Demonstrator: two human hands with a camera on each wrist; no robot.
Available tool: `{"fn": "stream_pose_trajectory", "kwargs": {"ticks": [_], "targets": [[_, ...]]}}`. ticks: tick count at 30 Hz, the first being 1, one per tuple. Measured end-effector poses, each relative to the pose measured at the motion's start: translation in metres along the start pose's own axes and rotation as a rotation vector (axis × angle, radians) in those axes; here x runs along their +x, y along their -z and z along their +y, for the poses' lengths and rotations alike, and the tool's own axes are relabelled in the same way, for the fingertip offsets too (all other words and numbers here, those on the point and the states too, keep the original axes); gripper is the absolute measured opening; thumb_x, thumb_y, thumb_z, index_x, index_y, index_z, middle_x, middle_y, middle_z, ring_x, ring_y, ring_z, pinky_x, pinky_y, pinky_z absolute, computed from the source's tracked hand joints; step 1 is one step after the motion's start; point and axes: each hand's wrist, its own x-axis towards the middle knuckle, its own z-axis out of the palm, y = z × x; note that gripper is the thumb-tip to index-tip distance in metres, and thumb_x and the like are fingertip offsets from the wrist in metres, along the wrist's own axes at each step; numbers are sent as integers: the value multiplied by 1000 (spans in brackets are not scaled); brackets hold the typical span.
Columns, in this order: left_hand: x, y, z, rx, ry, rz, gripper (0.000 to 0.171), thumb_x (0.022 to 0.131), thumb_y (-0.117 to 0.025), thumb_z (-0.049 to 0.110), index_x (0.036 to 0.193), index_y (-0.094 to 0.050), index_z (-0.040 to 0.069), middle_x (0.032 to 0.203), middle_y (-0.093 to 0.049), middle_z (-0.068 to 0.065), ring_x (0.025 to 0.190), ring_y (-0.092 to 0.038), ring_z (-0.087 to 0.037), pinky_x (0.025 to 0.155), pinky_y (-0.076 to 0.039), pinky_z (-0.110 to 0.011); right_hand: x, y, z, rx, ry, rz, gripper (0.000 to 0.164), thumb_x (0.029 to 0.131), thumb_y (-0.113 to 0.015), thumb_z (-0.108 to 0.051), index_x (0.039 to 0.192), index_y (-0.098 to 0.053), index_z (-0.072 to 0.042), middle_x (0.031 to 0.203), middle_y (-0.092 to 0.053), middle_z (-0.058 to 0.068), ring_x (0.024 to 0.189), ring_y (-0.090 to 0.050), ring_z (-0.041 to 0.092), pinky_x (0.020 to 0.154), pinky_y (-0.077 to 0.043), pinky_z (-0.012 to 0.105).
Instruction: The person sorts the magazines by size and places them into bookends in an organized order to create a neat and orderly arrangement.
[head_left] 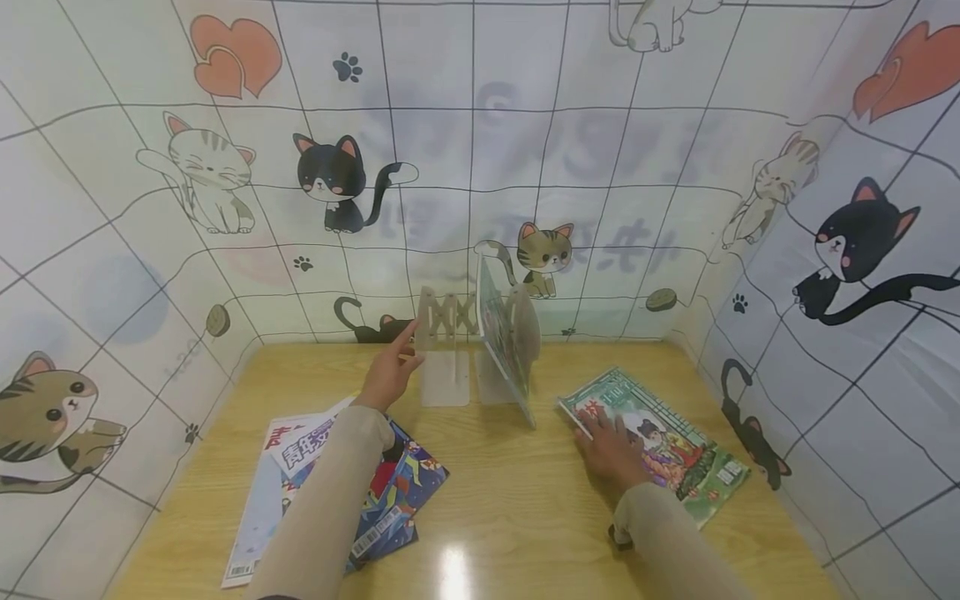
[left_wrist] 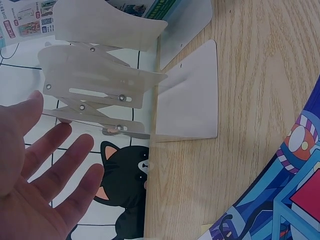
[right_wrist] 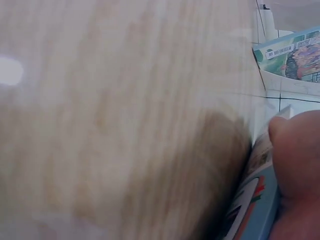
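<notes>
A translucent expanding book rack [head_left: 444, 321] with crossed folding arms stands at the back of the table. My left hand [head_left: 388, 372] is at its left end panel, fingers extended and spread. In the left wrist view the left hand [left_wrist: 55, 170] has its thumb and forefinger near the panel's edge; whether they touch it cannot be made out. One magazine [head_left: 501, 329] stands upright in the rack's right part. On the right, my right hand [head_left: 611, 450] rests on a green illustrated magazine [head_left: 675, 446], fingers over the cover. The right wrist view shows only part of the right hand [right_wrist: 300, 170] against the magazine's edge.
Several overlapping magazines [head_left: 401, 492] lie at the left of the wooden table [head_left: 495, 533], partly under the left forearm. Cloth walls [head_left: 427, 150] printed with cats and grid lines enclose the table at the back and both sides.
</notes>
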Motion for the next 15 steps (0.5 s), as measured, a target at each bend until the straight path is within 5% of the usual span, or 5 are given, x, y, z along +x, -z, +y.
{"fn": "stream_pose_trajectory", "kwargs": {"ticks": [7, 15], "targets": [[0, 0, 2, 2, -15, 6, 68, 98, -60, 16, 155, -26, 32, 116, -63, -19, 95, -66, -35, 84, -51, -49, -2, -7, 1, 37, -19, 67, 51, 106, -34, -39, 151, -36, -17, 156, -23, 21, 139, -11, 54, 95, -4, 81], [0, 0, 2, -9, -10, 7, 69, 97, -60, 14, 155, -26, 30, 116, -62, -19, 95, -65, -35, 84, -51, -50, -5, -11, -3, 65, 48, 214, 49, 105, -35, -36, 147, -42, -12, 148, -38, 23, 133, -27, 55, 94, -16, 80]]}}
